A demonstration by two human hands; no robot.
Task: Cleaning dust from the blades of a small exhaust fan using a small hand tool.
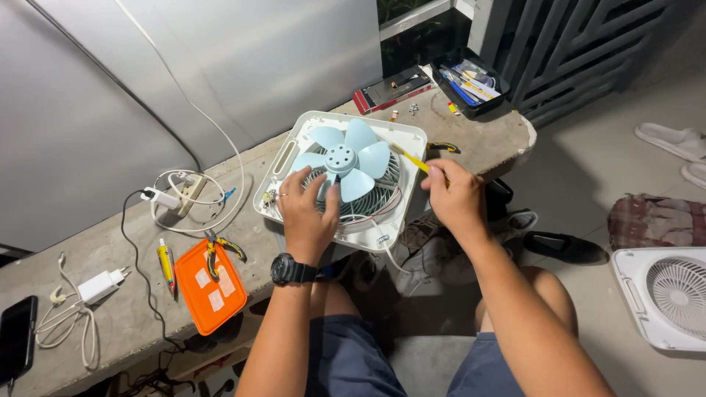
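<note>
On the concrete ledge lies an opened white fan housing with pale blue blades. The left hand rests open-fingered on the grille, while the right hand is closed around a yellow screwdriver angled toward the blades.

This looks like a makeshift repair spot at a home, probably a porch or balcony, not a proper workshop. A rough concrete ledge serves as the bench, strewn with an opened white fan housing, an orange case with pliers on it, a black tray of small tools, a charger and tangled cables. Sandals and shoes lie on the tiled floor beside a second fan cover, and a dark slatted gate stands behind, though the dim light leaves the far side hard to read.
</note>
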